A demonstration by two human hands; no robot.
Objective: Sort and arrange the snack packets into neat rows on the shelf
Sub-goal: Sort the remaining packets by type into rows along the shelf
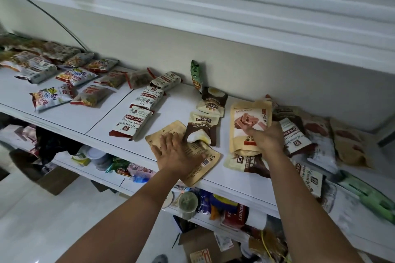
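My left hand [174, 151] lies flat on a tan packet [210, 159] overhanging the shelf's [177, 102] near edge. My right hand [267, 139] grips a pouch [245, 117].

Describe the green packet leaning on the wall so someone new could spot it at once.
Start at the white shelf and follow its back wall to mid-frame. The green packet leans there, just behind the brown-and-cream pouches. It alone is propped upright; its neighbours lie on the shelf.

On the white shelf [102, 113], a tan pouch [210, 161] lies flat, back up, at the near edge. Just right, a meat-strip pouch [245, 117] tilts upward. Three white-and-red packets [149, 98] form a row further left.
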